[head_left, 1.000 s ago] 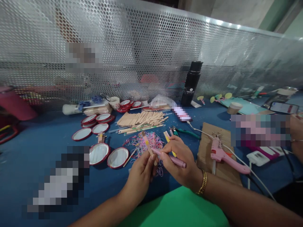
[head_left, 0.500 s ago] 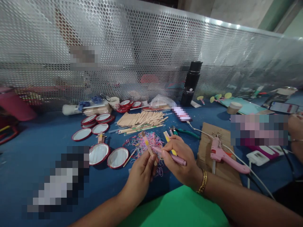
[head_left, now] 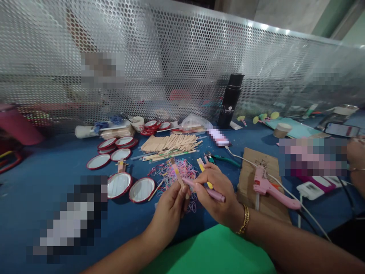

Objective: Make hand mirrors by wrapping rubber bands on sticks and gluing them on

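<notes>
In the head view, we see both hands meeting low over the near edge of the blue tabletop (head_left: 42, 167). Our left hand (head_left: 169, 209) has its grip closed on a wooden craft stick (head_left: 177, 173) with pink and yellow bands, which tilts up and away from the fingers. Our right hand (head_left: 218, 194), with a gold bracelet (head_left: 244, 220) at the wrist, has its grip closed on a pink pen (head_left: 207, 190); the pen's tip meets the stick just above the left fingers. A second stick with a yellow end (head_left: 203, 169) shows behind the right fingers; we cannot tell whether that hand holds it.

Just beyond the hands lies a loose heap of coloured rubber bands (head_left: 176, 171). To the left of it lie 2 round red-rimmed mirrors (head_left: 131, 187), with more of them further toward the far left. Past the bands, toward the middle, lies a pile of plain wooden sticks (head_left: 171, 144). Green-handled pliers (head_left: 224, 160) lie just right of the heap.

Toward the right edge, a pink glue gun (head_left: 268, 187) rests on a piece of cardboard (head_left: 258, 160), its white cord trailing off. A black bottle (head_left: 230, 101) stands at the far edge against the perforated metal screen (head_left: 171, 57). Another person's hand (head_left: 355, 156) shows at the far right edge.
</notes>
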`<state>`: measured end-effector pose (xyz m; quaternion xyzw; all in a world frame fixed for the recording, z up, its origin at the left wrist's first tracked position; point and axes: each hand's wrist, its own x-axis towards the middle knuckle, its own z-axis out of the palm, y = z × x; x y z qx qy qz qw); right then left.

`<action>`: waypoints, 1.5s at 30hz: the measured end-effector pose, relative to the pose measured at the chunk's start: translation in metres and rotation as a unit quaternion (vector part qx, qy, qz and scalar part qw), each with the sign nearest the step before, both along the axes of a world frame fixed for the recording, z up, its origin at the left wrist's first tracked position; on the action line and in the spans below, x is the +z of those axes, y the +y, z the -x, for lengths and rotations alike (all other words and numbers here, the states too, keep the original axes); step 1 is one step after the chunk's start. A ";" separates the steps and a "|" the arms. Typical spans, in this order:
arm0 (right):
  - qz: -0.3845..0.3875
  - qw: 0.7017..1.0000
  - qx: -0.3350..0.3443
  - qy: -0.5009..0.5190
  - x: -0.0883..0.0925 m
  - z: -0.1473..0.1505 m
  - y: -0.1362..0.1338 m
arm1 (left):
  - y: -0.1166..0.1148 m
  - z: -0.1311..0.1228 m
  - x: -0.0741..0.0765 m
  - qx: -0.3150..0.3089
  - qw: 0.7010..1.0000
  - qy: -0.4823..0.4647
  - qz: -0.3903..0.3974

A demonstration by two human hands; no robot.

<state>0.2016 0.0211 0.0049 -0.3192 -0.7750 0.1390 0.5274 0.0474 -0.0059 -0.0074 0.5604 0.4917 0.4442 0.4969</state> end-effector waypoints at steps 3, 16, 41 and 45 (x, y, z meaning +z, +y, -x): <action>-0.009 1.000 0.012 -0.015 0.001 0.000 -0.001 | 0.000 0.000 -0.001 0.000 1.000 0.003 0.000; -0.002 1.000 0.012 -0.014 0.000 0.000 0.000 | 0.001 -0.001 -0.001 -0.004 1.000 0.003 -0.005; 0.000 1.000 0.000 -0.006 0.000 -0.001 0.000 | 0.000 0.001 -0.002 -0.006 1.000 0.008 -0.014; -0.011 1.000 0.009 -0.003 0.001 -0.001 -0.001 | 0.000 0.000 -0.001 -0.005 1.000 0.009 -0.018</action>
